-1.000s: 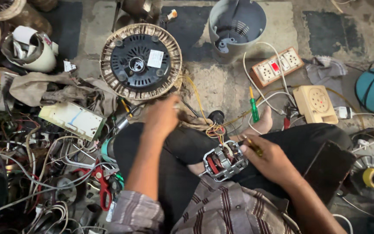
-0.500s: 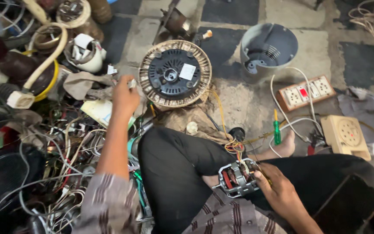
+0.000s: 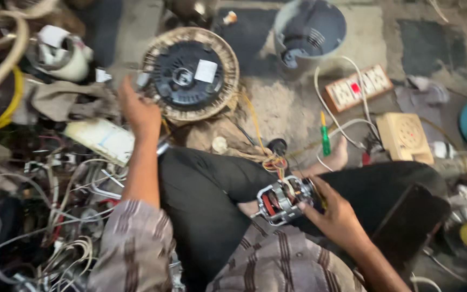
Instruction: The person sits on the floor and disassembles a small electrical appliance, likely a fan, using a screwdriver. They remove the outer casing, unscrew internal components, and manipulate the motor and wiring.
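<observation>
I sit cross-legged on the floor in black trousers. My right hand grips a small electric motor with copper windings and red parts, resting on my lap. Yellow and red wires run from it toward the floor. My left hand reaches out to the left edge of a round fan stator with a black centre and tan windings; the fingers are blurred and seem to touch its rim. A white rectangular box lies just below that hand.
A grey plastic bucket-like housing stands at the top. A power strip, a green screwdriver and a beige box lie to the right. A heap of tangled wires and parts fills the left side.
My left hand has swung from the middle of my lap out to the left, toward the stator's rim. The camera view has shifted. My right hand keeps hold of the motor.
</observation>
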